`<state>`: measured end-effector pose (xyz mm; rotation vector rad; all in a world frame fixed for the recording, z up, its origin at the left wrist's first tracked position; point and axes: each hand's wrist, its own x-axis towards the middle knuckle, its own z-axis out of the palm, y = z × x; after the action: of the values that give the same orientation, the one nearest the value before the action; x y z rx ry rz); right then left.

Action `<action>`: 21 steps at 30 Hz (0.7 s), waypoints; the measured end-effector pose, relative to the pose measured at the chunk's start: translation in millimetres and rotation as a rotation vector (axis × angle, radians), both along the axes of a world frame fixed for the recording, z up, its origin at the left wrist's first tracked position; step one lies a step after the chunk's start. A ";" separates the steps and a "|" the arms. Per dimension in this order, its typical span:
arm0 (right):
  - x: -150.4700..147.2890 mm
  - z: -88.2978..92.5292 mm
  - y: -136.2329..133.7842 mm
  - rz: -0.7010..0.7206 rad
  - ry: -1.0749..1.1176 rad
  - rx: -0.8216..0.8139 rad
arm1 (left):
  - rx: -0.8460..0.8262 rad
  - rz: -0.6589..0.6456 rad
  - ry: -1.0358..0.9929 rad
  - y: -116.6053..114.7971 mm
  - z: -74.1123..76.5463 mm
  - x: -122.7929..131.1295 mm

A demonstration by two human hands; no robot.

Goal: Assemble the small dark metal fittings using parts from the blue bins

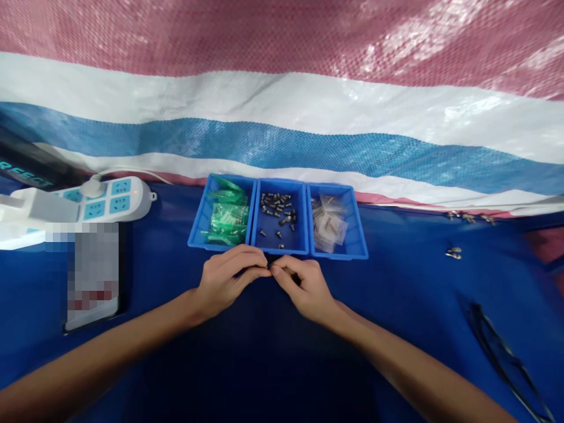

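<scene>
My left hand (231, 275) and my right hand (308, 288) meet just in front of the middle blue bin (282, 242), fingertips nearly touching. Both are closed in a pinch. A tiny dark spot shows between the fingertips, too small to name. Loose dark screws (277, 205) lie scattered in that bin. To its left, a blue bin (198, 226) holds green plastic packets (229, 217). In the right blue bin (355, 235) are small clear plastic bags (328, 226) whose contents I cannot make out.
A white power strip (136, 200) with plugs stands at the left, beside a phone-like dark-edged device (94, 311), partly blurred out. Small metal pieces (453, 252) lie at the right on the blue table (405, 282). Black glasses or a cable (502, 352) rest near the right edge. Striped sheeting (282, 94) hangs behind.
</scene>
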<state>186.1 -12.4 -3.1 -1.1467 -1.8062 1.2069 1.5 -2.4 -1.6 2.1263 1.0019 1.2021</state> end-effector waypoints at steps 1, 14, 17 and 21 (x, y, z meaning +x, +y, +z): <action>0.1 0.1 0.0 -0.002 -0.003 0.004 | 0.013 -0.005 -0.009 -0.4 0.8 0.6; -0.5 -2.7 -1.1 -0.003 -0.034 0.049 | 0.078 0.004 -0.082 -1.4 -1.5 3.0; -0.4 -2.7 -0.7 0.002 -0.032 0.039 | 0.093 0.005 -0.027 0.0 -3.0 1.1; -0.4 -1.8 -0.5 0.009 -0.021 0.026 | 0.072 -0.067 -0.020 1.2 -4.0 0.0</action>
<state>185.7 -12.9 -4.9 -1.1421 -1.8389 1.1771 1.5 -1.2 -5.5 2.1815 0.8835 1.2414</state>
